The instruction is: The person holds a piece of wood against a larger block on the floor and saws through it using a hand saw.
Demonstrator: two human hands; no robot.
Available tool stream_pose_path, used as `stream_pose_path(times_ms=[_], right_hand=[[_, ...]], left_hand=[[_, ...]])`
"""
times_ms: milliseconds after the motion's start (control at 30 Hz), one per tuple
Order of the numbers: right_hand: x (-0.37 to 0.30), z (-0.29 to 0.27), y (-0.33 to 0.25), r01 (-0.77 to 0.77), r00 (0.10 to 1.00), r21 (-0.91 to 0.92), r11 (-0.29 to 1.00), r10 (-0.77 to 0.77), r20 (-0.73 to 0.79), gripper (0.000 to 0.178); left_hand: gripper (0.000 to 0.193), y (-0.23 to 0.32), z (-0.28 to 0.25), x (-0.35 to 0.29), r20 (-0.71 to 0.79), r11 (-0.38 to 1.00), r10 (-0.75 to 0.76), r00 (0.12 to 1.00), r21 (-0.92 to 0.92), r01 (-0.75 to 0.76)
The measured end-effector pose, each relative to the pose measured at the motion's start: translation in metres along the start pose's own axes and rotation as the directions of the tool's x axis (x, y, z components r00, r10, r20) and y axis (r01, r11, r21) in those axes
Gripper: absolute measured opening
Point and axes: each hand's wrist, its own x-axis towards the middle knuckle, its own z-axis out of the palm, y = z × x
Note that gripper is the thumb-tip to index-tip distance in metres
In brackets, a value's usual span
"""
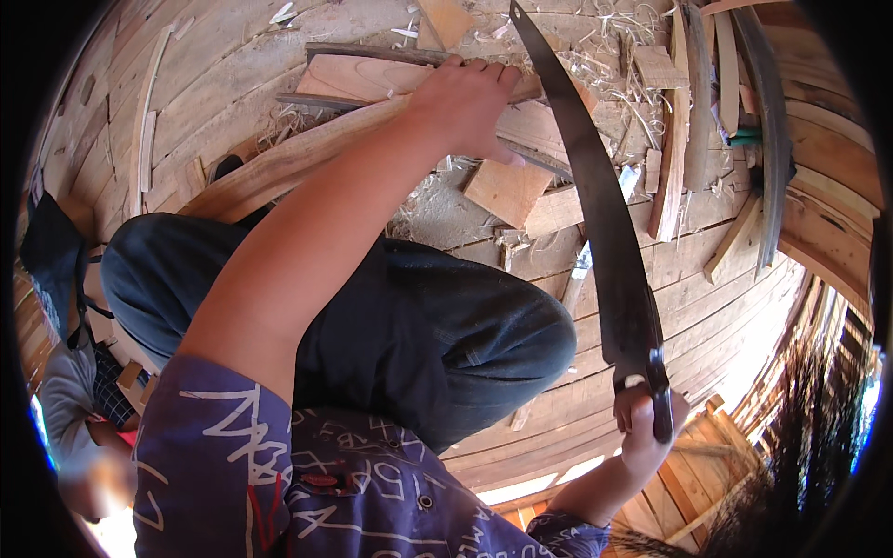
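Note:
My right hand (640, 426) is closed round the dark handle of a handsaw (603, 200). The long dark blade rises from it, its narrow tip at the top of the view. My left hand (470, 110) reaches across and grips a wooden board (358, 78), fingers over the far side and thumb on the near side. The blade passes just right of the board's right end; whether they touch I cannot tell. A long curved timber (279, 160) slants beneath my left forearm. Square wood offcuts (510, 191) lie below the board's right end.
Wood shavings (609, 46) litter the plank floor (693, 288). Long strips of wood (677, 153) and a dark curved plank (770, 121) lie at the right. My bent knees (507, 330) are close below the board. Another person (79, 400) is at the lower left.

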Motion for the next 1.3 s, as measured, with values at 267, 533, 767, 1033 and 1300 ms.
stream_pose_path(times_ms=[267, 533, 767, 1033, 1300], right_hand=[[-0.014, -0.008, 0.012, 0.025, 0.992, 0.165, 0.986, -0.004, -0.124, 0.068], [-0.027, 0.0, 0.038, 0.022, 0.998, 0.075, 0.997, -0.017, -0.068, 0.066], [-0.015, -0.009, 0.048, 0.039, 0.994, 0.186, 0.982, -0.02, -0.107, 0.068], [-0.023, -0.013, 0.053, 0.17, 0.985, 0.268, 0.948, -0.166, -0.038, 0.052], [-0.024, -0.017, 0.028, 0.094, 0.995, 0.108, 0.99, -0.092, -0.025, 0.067]], left_hand=[[0.09, 0.008, 0.005, 0.004, -0.022, 1.0, 0.002, 1.0, 0.016, -0.001], [0.091, 0.009, 0.001, 0.001, 0.005, 0.999, -0.001, 1.0, 0.045, 0.001], [0.092, 0.008, 0.007, 0.003, -0.024, 0.999, -0.014, 1.0, 0.049, 0.016], [0.092, 0.012, 0.002, 0.005, 0.009, 0.998, -0.008, 1.0, 0.057, 0.008], [0.093, 0.004, 0.004, 0.0, -0.026, 0.998, 0.004, 1.0, 0.066, -0.002]])
